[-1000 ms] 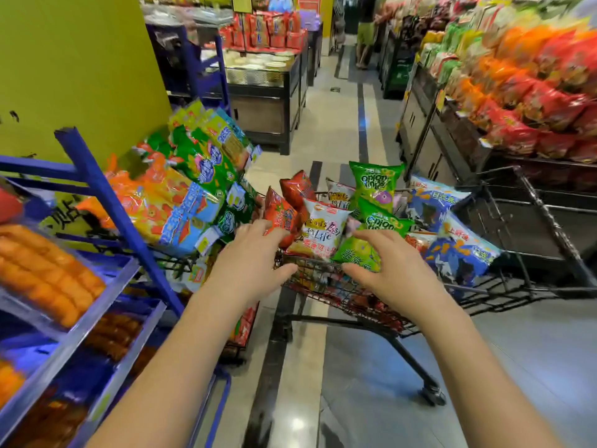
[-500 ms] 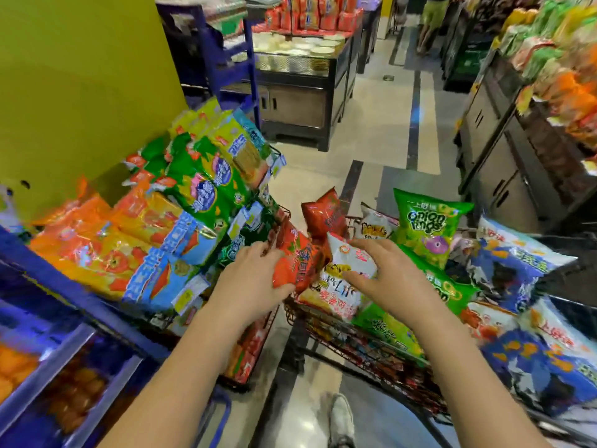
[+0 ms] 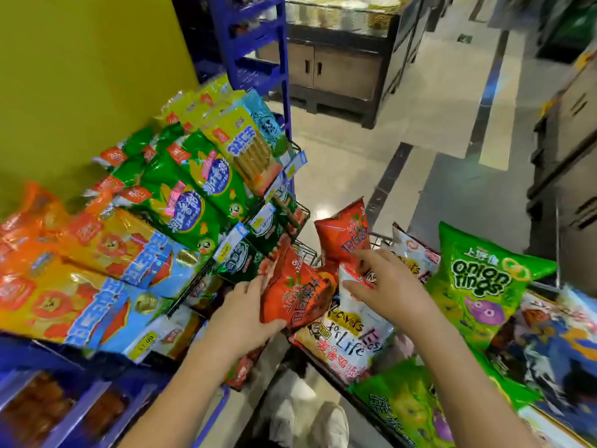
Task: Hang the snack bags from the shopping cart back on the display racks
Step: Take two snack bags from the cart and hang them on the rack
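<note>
My left hand (image 3: 244,313) grips a red-orange snack bag (image 3: 298,294) at the left edge of the wire shopping cart (image 3: 376,238), close to the display rack (image 3: 206,273). My right hand (image 3: 392,287) pinches the top of a white snack bag (image 3: 350,334) that lies in the cart. A second red-orange bag (image 3: 344,232) stands just behind my right fingers. A green onion rings bag (image 3: 481,279) and several other bags fill the cart. Green bags (image 3: 190,195) and orange-and-blue bags (image 3: 106,250) hang on the rack to the left.
A yellow wall (image 3: 80,76) stands behind the rack. A blue shelving unit (image 3: 255,59) rises beyond it, and another blue shelf (image 3: 48,399) with packaged food sits at the lower left. A dark counter (image 3: 339,69) lies across the aisle. My shoes (image 3: 310,421) stand below the cart.
I have stepped closer to the rack and cart. My left hand took hold of the red-orange bag and raised it. My right hand moved off the green bags onto the white bag.
</note>
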Demonstrator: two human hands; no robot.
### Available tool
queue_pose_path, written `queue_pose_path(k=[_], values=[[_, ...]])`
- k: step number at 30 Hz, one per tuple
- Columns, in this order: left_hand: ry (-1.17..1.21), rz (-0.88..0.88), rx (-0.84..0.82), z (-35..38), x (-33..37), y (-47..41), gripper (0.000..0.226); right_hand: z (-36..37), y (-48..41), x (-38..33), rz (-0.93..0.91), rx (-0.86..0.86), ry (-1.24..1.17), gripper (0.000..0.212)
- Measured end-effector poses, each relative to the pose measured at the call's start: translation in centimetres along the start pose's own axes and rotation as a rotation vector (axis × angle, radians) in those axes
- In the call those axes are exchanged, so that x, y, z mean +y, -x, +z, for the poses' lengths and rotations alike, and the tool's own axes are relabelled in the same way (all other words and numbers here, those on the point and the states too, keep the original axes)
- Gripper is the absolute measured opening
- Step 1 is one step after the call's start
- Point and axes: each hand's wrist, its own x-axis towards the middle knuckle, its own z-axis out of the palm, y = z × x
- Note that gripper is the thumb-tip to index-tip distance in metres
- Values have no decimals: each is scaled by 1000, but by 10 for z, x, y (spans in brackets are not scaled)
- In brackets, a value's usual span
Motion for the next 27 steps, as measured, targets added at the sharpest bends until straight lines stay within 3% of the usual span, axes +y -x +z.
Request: queue_pose_path(k=[3,10,14,17,21,23,27], values=[[107,-46,-16,21,-15,-12,98,1,-15,2,19,-23,2,61],[662,-110,188,65,-28,-11,55,8,-35,12,26,-27,-12,59],[916,-39,154,75,-15,-5,69,12,-41,20,32,-20,-11,58],[1073,-129,238,93,-16,-13,78,14,-44,23,31,-27,-8,56],[1285,-307,306,92,-3,-16,49,15,-48,29,54,-38,-17,56],[1337,-286,315,90,4,-20,42,16,-49,32,66,-38,-26,56],[1312,-122,235,83,15,-33,56,18,-53,39,79,-44,-46,54]])
